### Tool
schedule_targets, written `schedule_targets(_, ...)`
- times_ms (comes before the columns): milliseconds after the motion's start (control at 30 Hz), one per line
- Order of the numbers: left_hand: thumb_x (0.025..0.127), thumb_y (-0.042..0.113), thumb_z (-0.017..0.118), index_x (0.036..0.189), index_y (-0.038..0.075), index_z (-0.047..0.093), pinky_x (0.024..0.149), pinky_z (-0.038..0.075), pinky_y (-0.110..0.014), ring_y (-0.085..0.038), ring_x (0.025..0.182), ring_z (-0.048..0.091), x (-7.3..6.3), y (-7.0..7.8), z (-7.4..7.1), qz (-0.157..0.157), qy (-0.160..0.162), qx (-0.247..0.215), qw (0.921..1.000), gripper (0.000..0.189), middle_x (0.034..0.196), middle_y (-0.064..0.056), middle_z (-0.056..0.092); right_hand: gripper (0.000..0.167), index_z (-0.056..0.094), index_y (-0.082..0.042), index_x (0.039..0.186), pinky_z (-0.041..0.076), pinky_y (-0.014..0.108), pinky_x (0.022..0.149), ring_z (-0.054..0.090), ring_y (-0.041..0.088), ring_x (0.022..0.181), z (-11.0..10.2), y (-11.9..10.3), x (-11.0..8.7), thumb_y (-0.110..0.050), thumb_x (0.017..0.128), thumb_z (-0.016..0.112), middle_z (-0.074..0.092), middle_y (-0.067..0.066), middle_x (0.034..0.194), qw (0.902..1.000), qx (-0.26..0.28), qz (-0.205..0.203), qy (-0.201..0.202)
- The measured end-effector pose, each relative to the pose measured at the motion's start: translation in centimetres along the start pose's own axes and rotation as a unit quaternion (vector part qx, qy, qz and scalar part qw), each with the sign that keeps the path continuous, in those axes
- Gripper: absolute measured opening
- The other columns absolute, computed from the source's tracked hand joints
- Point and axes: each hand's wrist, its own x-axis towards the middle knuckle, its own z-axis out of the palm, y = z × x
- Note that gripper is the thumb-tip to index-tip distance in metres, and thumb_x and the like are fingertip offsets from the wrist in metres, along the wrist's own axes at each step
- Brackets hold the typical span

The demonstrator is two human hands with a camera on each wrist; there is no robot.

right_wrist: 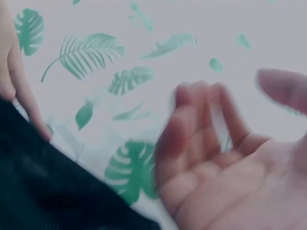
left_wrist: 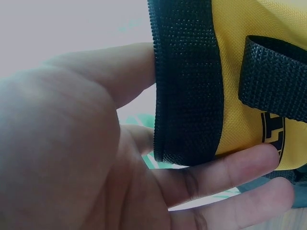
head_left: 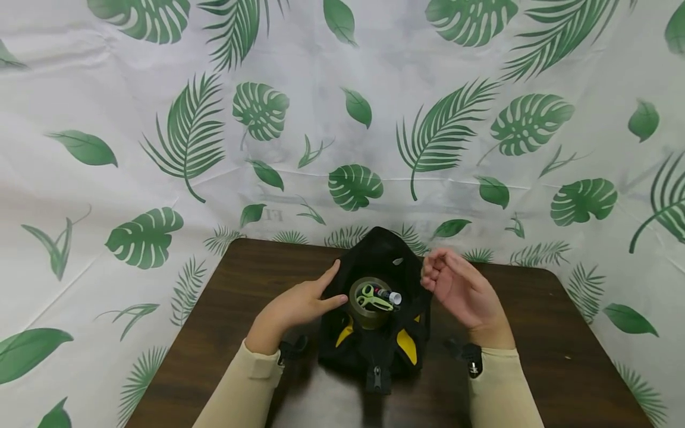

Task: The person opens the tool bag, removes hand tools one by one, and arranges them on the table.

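An open black and yellow zippered tool bag (head_left: 369, 356) stands on the table, its mouth facing up. Inside it lies a wide brownish roll of tape (head_left: 369, 321). Green-handled scissors (head_left: 377, 302) and a small dark tube with a white end (head_left: 395, 298) sit in the roll's ring. My left hand (head_left: 294, 309) holds the bag's left rim, with the zipper edge (left_wrist: 158, 105) between its digits and two fingers along the yellow outer side (left_wrist: 235, 120). Beside the right rim, my right hand (head_left: 462, 291) is raised palm inward, fingers loosely bent, holding nothing.
The dark brown wooden table (head_left: 535, 333) extends to both sides of the bag. Behind it hangs a white cloth (head_left: 321, 131) printed with green leaves. A zipper pull tab (head_left: 377, 380) hangs at the bag's near end.
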Motion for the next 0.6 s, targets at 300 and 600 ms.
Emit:
schedule_targets(300, 0.106, 0.07, 0.056, 0.175, 0.043, 0.005, 0.127, 0.041, -0.059, -0.033, 0.155, 0.052, 0.2, 0.0, 0.0, 0.006, 0.002, 0.011, 0.9999, 0.09, 0.176, -0.006, 0.039, 0.033, 0.06, -0.007, 0.135, 0.059, 0.031, 0.091, 0.067, 0.025, 0.104, 5.3, 0.4, 5.8, -0.034, 0.115, 0.059, 0.063, 0.018, 0.127, 0.8291, -0.478, 0.241, 0.162)
schedule_targets(600, 0.107, 0.068, 0.056, 0.176, 0.041, 0.006, 0.125, 0.044, -0.059, -0.033, 0.151, 0.056, 0.1, -0.1, 0.0, 0.013, -0.002, -0.003, 0.9999, 0.09, 0.176, -0.007, 0.04, 0.031, 0.066, -0.014, 0.127, 0.061, 0.038, 0.082, 0.069, 0.026, 0.09, 4.2, 3.5, 9.9, -0.04, 0.11, 0.065, 0.068, 0.013, 0.115, 0.7443, -0.549, 0.337, 0.176)
